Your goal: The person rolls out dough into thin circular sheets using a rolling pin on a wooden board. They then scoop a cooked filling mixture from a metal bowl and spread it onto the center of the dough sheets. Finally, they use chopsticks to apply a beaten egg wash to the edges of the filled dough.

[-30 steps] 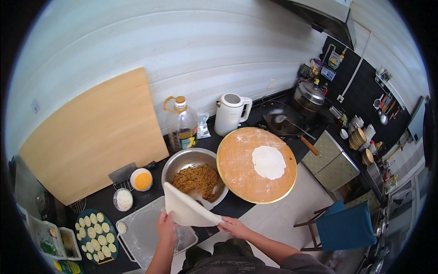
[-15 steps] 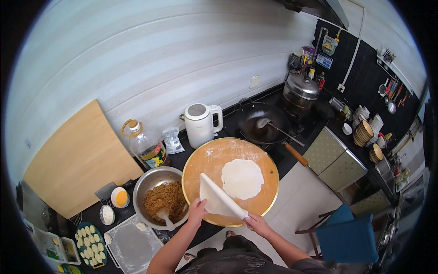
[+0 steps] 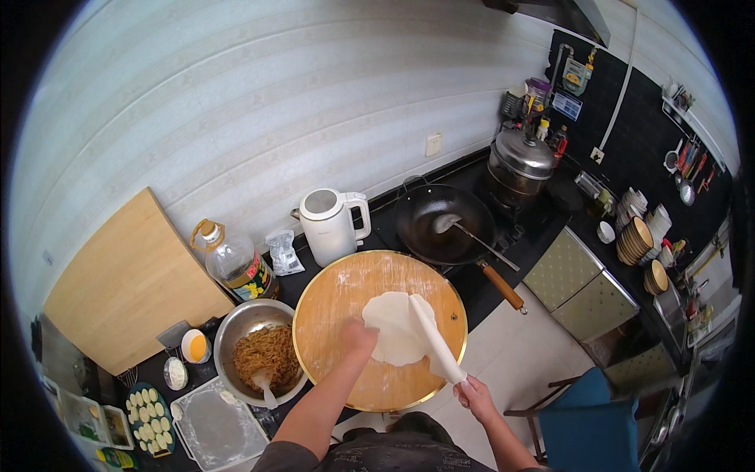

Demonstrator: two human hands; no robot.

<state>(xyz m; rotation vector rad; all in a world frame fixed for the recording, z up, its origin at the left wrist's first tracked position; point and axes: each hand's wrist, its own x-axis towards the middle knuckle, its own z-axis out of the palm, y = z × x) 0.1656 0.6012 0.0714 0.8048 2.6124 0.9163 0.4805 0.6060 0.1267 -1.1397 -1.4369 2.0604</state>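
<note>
A thin white dough sheet [image 3: 388, 334] lies on a round wooden board [image 3: 334, 295] dusted with flour. Across its right part slants a long pale roll [image 3: 434, 340], which looks like a rolling pin with dough around it; I cannot tell how much of it is dough. My right hand [image 3: 474, 396] is closed on its near end, at the board's lower right edge. At the sheet's left edge is my left hand [image 3: 359, 338], low over the board. Its fingers are blurred, so whether they pinch the dough cannot be made out.
Left of the board stands a steel bowl [image 3: 226, 346] of brown filling with a spoon, beside a floured tray [image 3: 220, 429]. Behind are an oil bottle [image 3: 244, 267] and a white kettle [image 3: 329, 228]. A wok [image 3: 421, 208] points its wooden handle past the board's right side.
The pale roll has swung to the right across the sheet, held by my right hand. My left hand has left the hanging dough flap and moved to the sheet's left edge. The view has shifted slightly.
</note>
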